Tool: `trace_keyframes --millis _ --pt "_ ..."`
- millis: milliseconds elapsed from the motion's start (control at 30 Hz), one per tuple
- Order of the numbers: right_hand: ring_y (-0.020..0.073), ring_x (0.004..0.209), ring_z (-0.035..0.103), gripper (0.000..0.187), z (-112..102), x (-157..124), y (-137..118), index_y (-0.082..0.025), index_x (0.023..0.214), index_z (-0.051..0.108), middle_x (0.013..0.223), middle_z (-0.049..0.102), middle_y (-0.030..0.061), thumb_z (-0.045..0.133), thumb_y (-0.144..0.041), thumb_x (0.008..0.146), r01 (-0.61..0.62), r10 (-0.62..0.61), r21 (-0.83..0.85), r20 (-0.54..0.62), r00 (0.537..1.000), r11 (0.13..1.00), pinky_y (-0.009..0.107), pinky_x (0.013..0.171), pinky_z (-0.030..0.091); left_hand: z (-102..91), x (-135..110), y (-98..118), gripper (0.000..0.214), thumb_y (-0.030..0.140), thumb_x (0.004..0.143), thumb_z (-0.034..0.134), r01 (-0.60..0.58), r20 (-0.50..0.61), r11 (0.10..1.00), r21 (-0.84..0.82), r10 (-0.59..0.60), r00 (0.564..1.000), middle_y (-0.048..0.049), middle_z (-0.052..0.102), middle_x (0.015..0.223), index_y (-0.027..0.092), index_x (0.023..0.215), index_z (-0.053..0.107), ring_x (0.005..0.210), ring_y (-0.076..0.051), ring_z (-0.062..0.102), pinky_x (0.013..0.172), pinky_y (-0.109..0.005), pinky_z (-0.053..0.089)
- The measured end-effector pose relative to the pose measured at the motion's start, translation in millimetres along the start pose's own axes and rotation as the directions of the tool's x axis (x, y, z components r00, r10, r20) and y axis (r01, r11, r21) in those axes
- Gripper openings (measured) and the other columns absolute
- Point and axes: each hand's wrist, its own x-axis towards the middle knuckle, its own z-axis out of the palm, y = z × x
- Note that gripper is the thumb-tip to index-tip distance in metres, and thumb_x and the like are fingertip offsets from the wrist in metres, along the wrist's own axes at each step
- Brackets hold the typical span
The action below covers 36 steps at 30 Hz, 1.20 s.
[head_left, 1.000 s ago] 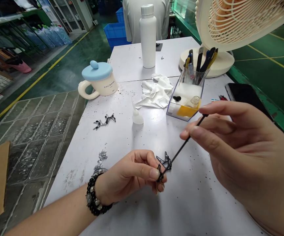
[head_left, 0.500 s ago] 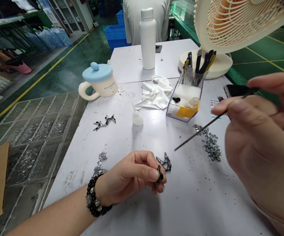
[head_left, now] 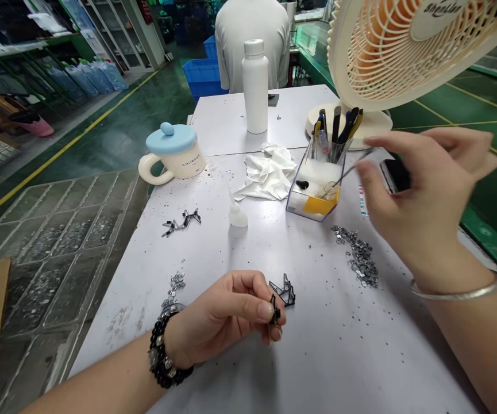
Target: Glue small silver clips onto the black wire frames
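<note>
Pinching a small black part between thumb and forefinger, the left hand is at the near middle of the white table, with the part roughly upright at the right of its fingertips. Just beyond lie similar black pieces; metal bits make 2 piles, the left pile beside the left wrist and the right pile left of the right wrist. Farther off, the right hand grips a thin dark rod with thumb and forefinger, its other fingers loose. What matters most, I judge, is rod to jar: the small clear jar, in the clear box, lies left and near of those fingertips, and the rod's long axis slants that way. Its tip is at the jar; whether inside, I cannot tell. The right hand is the closer of the 2. In the frame 0.5 s earlier, the rod's tip hangs between left hand and right pile; the left pinch looks unchanged. Past the box stands a fan.
</note>
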Motion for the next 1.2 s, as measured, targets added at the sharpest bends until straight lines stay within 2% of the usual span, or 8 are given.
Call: trace_keyframes --millis 100,167,233,333,400,600,967,1200 --pt "0.0378 0.113 0.045 0.049 -12.7 -2.4 -24.8 -0.017 0.114 0.055 0.124 0.054 0.0148 0.068 -0.031 0.069 0.073 -0.071 -0.059 0.03 0.997 0.996 0.057 0.088 0.033 -0.7 0.0 0.2 0.01 0.007 0.067 0.068 -0.01 0.002 1.0 -0.006 0.01 1.0 -0.0066 0.067 0.071 0.011 0.067 0.059 0.058 -0.013 0.064 0.053 -0.019 0.051" --pt "0.0319 0.107 0.05 0.038 -22.4 -10.1 -44.3 -0.015 0.104 0.059 0.118 0.057 0.0151 0.067 -0.031 0.071 0.158 -0.163 0.079 0.053 0.985 0.984 0.052 0.092 0.032 -1.0 0.3 0.6 0.009 0.008 0.068 0.068 -0.016 -0.003 1.0 -0.011 0.016 1.0 -0.0063 0.067 0.072 0.011 0.068 0.06 0.059 -0.013 0.064 0.054 -0.019 0.051" --pt "0.0266 0.102 0.051 0.024 -29.2 -21.7 -61.3 -0.018 0.093 0.061 0.108 0.061 0.009 0.066 -0.03 0.072 0.2 -0.251 0.259 0.182 0.951 0.945 0.048 0.09 0.032 -1.2 0.8 1.0 0.008 0.009 0.069 0.068 -0.026 -0.011 1.0 0.001 0.026 1.0 -0.0058 0.066 0.072 0.011 0.07 0.06 0.06 -0.013 0.064 0.054 -0.019 0.049" --pt "0.0246 0.099 0.046 0.026 -30.7 -39.0 -77.0 -0.019 0.093 0.06 0.106 0.06 0.0049 0.067 -0.03 0.07 0.182 -0.369 0.465 0.351 0.861 0.866 0.044 0.083 0.034 -1.1 1.5 1.5 0.01 0.013 0.069 0.07 -0.048 -0.031 0.998 0.03 0.049 0.998 -0.0044 0.064 0.071 0.011 0.071 0.06 0.06 -0.012 0.061 0.056 -0.019 0.048" --pt "0.0241 0.096 0.044 0.026 -27.9 -46.2 -81.0 -0.018 0.091 0.06 0.103 0.059 0.0053 0.068 -0.029 0.069 0.143 -0.379 0.521 0.382 0.843 0.842 0.042 0.079 0.034 -0.9 1.9 1.8 0.011 0.014 0.068 0.071 -0.059 -0.045 0.997 0.051 0.061 0.997 -0.0042 0.063 0.072 0.01 0.071 0.06 0.06 -0.01 0.059 0.058 -0.019 0.047" --pt "0.0214 0.09 0.043 0.012 -24.0 -50.6 -81.6 -0.017 0.082 0.061 0.096 0.058 0.0042 0.064 -0.022 0.072 0.095 -0.34 0.532 0.384 0.859 0.841 0.039 0.076 0.03 0.5 2.1 2.2 0.011 0.014 0.068 0.071 -0.083 -0.067 0.993 0.081 0.088 0.994 -0.0043 0.062 0.072 0.009 0.071 0.062 0.062 -0.01 0.056 0.058 -0.019 0.044" --pt "0.0201 0.088 0.045 0.014 -22.7 -58.2 -83.7 -0.019 0.078 0.06 0.091 0.061 0.0004 0.067 -0.026 0.067 0.138 -0.308 0.462 0.317 0.897 0.876 0.039 0.075 0.03 2.7 1.3 0.6 0.008 0.011 0.069 0.07 -0.115 -0.068 0.989 0.09 0.121 0.99 -0.0054 0.064 0.072 0.009 0.072 0.063 0.064 -0.01 0.059 0.06 -0.018 0.047" --pt "0.0196 0.088 0.045 0.015 -22.0 -57.0 -82.1 -0.021 0.081 0.061 0.09 0.062 -0.0009 0.067 -0.029 0.07 0.182 -0.34 0.437 0.315 0.886 0.881 0.039 0.074 0.031 4.4 0.2 -1.9 0.006 0.008 0.07 0.07 -0.199 -0.09 0.968 0.155 0.215 0.973 -0.003 0.066 0.07 0.011 0.07 0.065 0.065 -0.009 0.061 0.062 -0.015 0.049"
